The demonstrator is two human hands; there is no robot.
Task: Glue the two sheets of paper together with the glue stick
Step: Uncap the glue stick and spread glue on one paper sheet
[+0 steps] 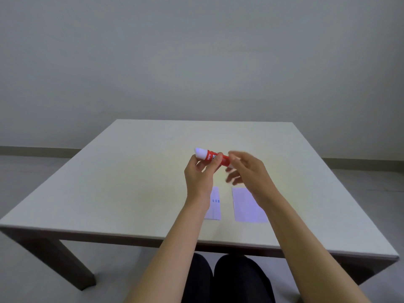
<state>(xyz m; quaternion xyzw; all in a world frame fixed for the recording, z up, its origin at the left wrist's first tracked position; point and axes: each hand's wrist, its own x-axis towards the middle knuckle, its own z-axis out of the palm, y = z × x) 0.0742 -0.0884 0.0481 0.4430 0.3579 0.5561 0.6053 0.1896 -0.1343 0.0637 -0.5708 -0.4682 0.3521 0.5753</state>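
Head cam: left hand point(200, 174) grip clamped on capped glue stick point(211, 157), blurry right hand point(247, 169) fingers apart, so a yanked cap could fly off the surface point(109, 182) edge.

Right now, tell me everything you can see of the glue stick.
The glue stick is a red tube with white lettering and a white cap, apparently still on, at its left end. It is held above the table, lying nearly level, cap pointing left. The left hand grips its middle. The blurred right hand is at its base end; contact is unclear.
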